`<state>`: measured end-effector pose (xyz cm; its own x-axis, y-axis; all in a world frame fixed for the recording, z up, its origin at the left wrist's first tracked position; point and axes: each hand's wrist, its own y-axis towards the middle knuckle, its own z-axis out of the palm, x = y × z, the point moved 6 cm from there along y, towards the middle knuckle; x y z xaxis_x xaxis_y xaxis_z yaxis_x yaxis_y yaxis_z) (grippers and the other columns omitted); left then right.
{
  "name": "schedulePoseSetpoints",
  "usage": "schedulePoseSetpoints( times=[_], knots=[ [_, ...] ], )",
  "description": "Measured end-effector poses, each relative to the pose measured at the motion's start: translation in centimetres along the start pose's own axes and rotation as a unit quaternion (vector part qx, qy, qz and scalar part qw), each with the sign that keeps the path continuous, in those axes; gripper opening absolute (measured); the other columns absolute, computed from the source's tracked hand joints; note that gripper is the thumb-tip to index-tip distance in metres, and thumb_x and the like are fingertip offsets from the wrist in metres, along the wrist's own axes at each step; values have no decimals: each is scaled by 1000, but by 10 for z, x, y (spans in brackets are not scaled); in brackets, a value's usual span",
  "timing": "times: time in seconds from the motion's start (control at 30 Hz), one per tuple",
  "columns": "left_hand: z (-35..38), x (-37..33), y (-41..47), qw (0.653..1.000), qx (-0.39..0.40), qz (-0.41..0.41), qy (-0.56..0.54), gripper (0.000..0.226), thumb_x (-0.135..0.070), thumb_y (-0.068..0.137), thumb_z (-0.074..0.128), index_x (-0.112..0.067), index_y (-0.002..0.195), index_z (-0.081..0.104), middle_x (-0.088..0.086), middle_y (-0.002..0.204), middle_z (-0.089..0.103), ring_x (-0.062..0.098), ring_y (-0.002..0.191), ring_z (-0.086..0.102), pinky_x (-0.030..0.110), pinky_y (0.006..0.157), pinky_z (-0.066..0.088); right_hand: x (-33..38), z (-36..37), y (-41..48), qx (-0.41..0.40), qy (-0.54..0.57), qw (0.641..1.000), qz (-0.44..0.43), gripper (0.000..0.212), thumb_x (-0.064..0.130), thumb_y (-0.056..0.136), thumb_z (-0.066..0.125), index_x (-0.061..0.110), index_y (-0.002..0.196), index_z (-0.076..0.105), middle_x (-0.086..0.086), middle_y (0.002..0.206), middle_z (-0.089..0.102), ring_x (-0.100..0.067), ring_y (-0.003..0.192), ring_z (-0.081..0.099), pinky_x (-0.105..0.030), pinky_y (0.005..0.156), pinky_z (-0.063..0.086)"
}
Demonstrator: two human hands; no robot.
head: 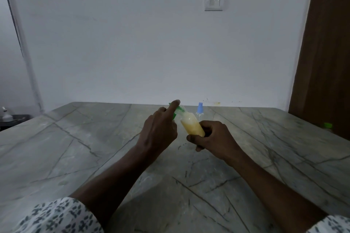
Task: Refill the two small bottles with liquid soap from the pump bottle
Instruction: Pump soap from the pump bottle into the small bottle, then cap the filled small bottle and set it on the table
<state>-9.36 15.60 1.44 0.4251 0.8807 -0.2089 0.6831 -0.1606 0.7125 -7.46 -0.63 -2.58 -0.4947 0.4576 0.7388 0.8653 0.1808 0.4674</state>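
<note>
Green top (176, 113), maybe pump head, half hidden behind left hand (158, 128): index finger straight along it, grip underneath unreadable. Right hand (214, 138) wraps base of tilted soap bottle (191, 126), above table (75, 147). Blue-capped small bottle (200, 110) stands behind.

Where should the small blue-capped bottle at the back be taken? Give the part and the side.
Grip the blue-capped bottle by its clear body below the cap, coming from the right. It stands upright on the table. Its left side is crowded by the tilted soap bottle the right hand holds, and by the left hand gripping its green top.
</note>
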Motion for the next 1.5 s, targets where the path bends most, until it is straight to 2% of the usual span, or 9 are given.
schedulePoseSetpoints(
  times=[0.1, 0.3, 0.57, 0.8, 0.9, 1.03, 1.23, 1.33, 1.5],
  knots=[
    [3, 0, 0, 1000, -5, 9, 9, 84, -8, 89, 64, -25, 156, 16, 8, 93, 62, 11, 66, 49, 15, 53, 32, -3, 1, 2, 5, 24, 1000, 12, 43, 37, 77, 80, 14, 111, 66, -2, 85, 74, -13, 58, 73, -18, 62, 57],
    [5, 2, 0, 999, -26, 27, -27, 97, -9, 86, 69, -30, 157, 7, 8, 108, 67, 14, 73, 60, 27, 66, 56, -6, 11, 3, 52, 96, 994, 23, 45, 32, 79, 80, 25, 118, 58, -2, 93, 75, -19, 66, 75, -23, 66, 60],
    [-11, 26, 2, 976, -129, -35, -170, 99, 2, 80, 74, -22, 156, 15, -1, 130, 60, -5, 76, 58, -6, 64, 40, -10, 12, 3, 63, 145, 987, 12, 44, 37, 76, 80, 22, 114, 64, -4, 87, 76, -26, 72, 76, -43, 75, 62],
    [-1, 35, -3, 960, -163, -72, -214, 110, 1, 80, 75, -17, 157, -1, -8, 95, 54, -1, 69, 56, -5, 60, 39, -14, 5, 7, 11, 73, 997, 5, 43, 50, 72, 78, 27, 107, 68, -6, 98, 69, -25, 85, 68, -51, 81, 57],
    [3, 38, -2, 956, -168, -80, -226, 113, -2, 79, 78, -17, 157, -3, -4, 105, 49, -8, 81, 53, -9, 67, 34, -19, 0, 7, 2, 51, 998, 20, 36, 49, 72, 79, 27, 100, 70, -3, 93, 70, -18, 81, 65, -40, 76, 54],
    [14, 44, -3, 958, -141, -91, -232, 105, -14, 85, 75, -19, 156, -2, -15, 97, 55, -8, 81, 59, 9, 77, 44, -29, -1, 6, 14, 46, 997, 57, 33, 36, 70, 85, 29, 98, 68, 3, 96, 72, -12, 87, 67, -33, 80, 55],
    [14, 46, -1, 946, -85, -109, -292, 127, -57, 71, 74, -27, 155, -16, 19, 155, 32, 32, 134, 44, 44, 106, 40, -31, 4, 4, 23, -31, 996, 80, 48, 35, 65, 88, 21, 107, 71, 4, 98, 73, -9, 88, 67, -34, 81, 56],
    [-11, 35, -6, 941, -180, -49, -281, 99, -57, 86, 59, -24, 156, -2, 11, 153, 29, 20, 134, 39, 31, 104, 38, -33, 4, 3, 30, -25, 996, 83, 48, 35, 64, 89, 21, 106, 74, 4, 99, 74, -9, 90, 68, -27, 79, 54],
    [-46, 2, -18, 933, -280, 93, -205, 33, -33, 103, 37, -10, 123, 51, -5, 96, 48, 4, 77, 47, 17, 66, 38, -34, 11, 2, 69, -78, 991, 81, 49, 40, 62, 89, 22, 104, 74, 3, 99, 73, -12, 93, 66, -30, 84, 54]
  ],
)
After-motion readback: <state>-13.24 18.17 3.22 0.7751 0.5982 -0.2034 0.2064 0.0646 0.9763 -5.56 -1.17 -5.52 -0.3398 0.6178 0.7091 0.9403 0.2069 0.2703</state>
